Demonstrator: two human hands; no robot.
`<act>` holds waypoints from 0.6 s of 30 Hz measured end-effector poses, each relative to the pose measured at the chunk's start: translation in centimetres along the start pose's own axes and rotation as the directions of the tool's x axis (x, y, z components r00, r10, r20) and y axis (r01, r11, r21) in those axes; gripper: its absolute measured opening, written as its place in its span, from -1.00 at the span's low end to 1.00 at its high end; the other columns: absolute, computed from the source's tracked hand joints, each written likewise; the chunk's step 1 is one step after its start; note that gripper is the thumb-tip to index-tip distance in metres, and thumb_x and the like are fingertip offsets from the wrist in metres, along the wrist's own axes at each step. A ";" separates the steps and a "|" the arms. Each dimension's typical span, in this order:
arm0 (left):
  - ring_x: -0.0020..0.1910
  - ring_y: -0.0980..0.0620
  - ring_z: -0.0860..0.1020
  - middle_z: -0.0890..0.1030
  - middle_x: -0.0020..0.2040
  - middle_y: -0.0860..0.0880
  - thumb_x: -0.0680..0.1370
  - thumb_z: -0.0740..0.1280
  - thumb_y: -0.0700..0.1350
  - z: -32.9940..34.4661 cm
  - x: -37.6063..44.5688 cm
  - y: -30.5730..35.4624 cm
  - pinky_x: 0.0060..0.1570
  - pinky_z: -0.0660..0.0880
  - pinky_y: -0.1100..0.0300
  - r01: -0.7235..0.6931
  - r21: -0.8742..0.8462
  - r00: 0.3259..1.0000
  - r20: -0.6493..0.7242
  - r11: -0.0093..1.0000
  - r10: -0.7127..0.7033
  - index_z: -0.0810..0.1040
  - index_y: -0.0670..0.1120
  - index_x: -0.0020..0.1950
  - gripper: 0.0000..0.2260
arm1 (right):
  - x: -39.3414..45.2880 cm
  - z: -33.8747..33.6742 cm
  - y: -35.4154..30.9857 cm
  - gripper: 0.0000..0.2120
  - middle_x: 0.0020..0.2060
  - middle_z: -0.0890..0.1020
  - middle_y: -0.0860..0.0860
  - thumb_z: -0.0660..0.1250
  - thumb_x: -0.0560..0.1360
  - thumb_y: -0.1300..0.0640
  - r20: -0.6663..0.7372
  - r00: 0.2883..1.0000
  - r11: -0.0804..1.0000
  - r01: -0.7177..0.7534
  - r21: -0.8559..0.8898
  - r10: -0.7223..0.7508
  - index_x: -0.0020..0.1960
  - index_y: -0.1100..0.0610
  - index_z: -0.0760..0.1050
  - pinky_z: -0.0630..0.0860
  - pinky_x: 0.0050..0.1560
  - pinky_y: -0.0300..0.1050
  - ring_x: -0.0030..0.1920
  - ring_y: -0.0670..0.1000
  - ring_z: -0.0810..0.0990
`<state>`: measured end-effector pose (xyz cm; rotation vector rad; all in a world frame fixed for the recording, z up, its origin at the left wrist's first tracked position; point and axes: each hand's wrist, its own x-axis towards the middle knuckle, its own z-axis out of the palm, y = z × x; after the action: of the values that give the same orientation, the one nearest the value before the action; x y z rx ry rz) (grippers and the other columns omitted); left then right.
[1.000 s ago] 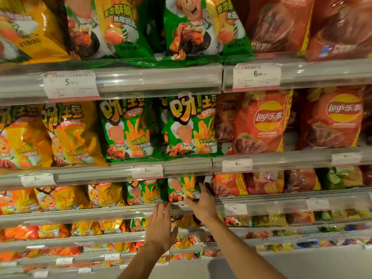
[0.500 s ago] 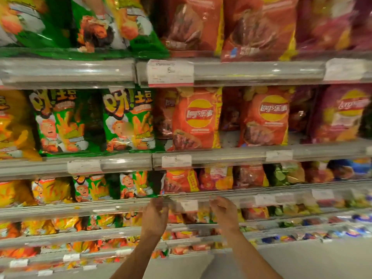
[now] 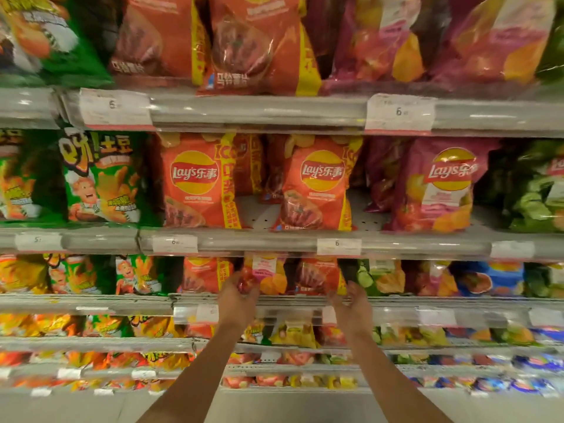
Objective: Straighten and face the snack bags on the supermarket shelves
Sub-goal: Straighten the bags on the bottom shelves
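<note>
Midway at best: left hand (image 3: 239, 296) gripping the pink bag (image 3: 265, 274) at frame centre, right hand (image 3: 351, 306) loosely curled, empty (upper rows mostly faced, lower ones jumbled).

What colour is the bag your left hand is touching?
Pink-red with a white label, seen in the head view.

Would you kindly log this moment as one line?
left hand: grips pink-labelled chip bag | right hand: beside red chip bag, contact unclear | shelf edge
</note>
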<state>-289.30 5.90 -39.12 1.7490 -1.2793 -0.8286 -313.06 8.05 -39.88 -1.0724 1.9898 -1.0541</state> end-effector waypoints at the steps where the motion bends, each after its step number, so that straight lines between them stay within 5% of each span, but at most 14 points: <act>1: 0.04 -0.24 0.59 0.62 0.01 -0.24 0.53 0.46 -0.09 0.3 0.5 0.2 0.02 0.53 -0.02 -0.014 0.005 1.000 0.011 1.000 0.013 0.55 -0.25 0.18 -0.68 | 0.6 -0.1 -0.3 -0.36 0.36 0.53 0.12 0.48 0.51 -0.04 0.018 1.000 1.000 0.021 -0.016 -0.021 0.47 0.19 0.37 0.45 0.30 0.00 0.37 0.16 0.50; 4: -0.07 -0.19 0.59 0.62 -0.07 -0.19 0.44 0.55 -0.09 1.1 2.5 0.7 -0.05 0.50 0.05 0.013 -0.003 0.998 0.057 1.000 -0.012 0.51 -0.27 0.20 -0.56 | 2.7 0.1 -0.9 -0.27 0.42 0.46 0.12 0.46 0.51 -0.11 0.070 0.994 0.991 0.095 -0.093 -0.088 0.53 0.20 0.30 0.43 0.38 0.03 0.42 0.16 0.44; 8: 0.07 -0.09 0.58 0.62 0.07 -0.09 0.37 0.61 -0.10 2.2 5.0 0.4 0.04 0.46 0.12 0.049 0.027 0.994 0.092 0.998 -0.051 0.46 -0.21 0.27 -0.43 | 5.5 0.6 -1.5 -0.15 0.39 0.48 0.13 0.51 0.42 -0.21 0.178 0.981 0.983 0.104 -0.151 -0.076 0.52 0.20 0.28 0.45 0.36 0.10 0.39 0.19 0.45; 13: -0.05 0.08 0.52 0.61 -0.07 0.05 0.33 0.63 -0.17 3.1 7.0 -0.8 -0.07 0.42 0.44 0.045 0.000 0.990 0.133 0.999 -0.045 0.44 0.02 0.07 -0.53 | 8.6 1.9 -1.5 -0.11 0.38 0.54 0.11 0.59 0.35 -0.17 0.240 0.971 0.989 0.020 -0.146 0.016 0.51 0.15 0.29 0.39 0.39 -0.04 0.41 0.15 0.48; 15: -0.04 0.10 0.51 0.58 -0.10 0.10 0.33 0.63 -0.18 3.1 7.9 -1.3 -0.20 0.39 0.56 0.058 -0.002 0.982 0.183 0.998 -0.057 0.45 0.02 0.07 -0.54 | 9.5 2.6 -1.5 -0.25 0.35 0.57 0.05 0.59 0.36 -0.11 0.311 0.950 0.996 -0.007 -0.087 0.034 0.44 0.12 0.41 0.37 0.43 -0.17 0.38 0.01 0.52; 18: 0.03 0.07 0.54 0.61 -0.02 0.05 0.31 0.65 -0.11 2.9 9.1 -1.9 0.01 0.42 0.44 0.088 0.002 0.962 0.258 0.996 -0.086 0.49 -0.05 0.19 -0.47 | 10.6 3.0 -1.4 -0.65 -0.12 0.72 -0.08 0.59 0.31 -0.17 0.385 0.919 0.994 -0.046 -0.103 0.082 -0.11 0.08 0.64 0.54 -0.27 -0.42 -0.26 -0.26 0.66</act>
<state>-288.43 -3.11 -42.57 1.7414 -1.3694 -1.1425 -315.07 -2.74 -41.79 -1.1548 1.7483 -0.6566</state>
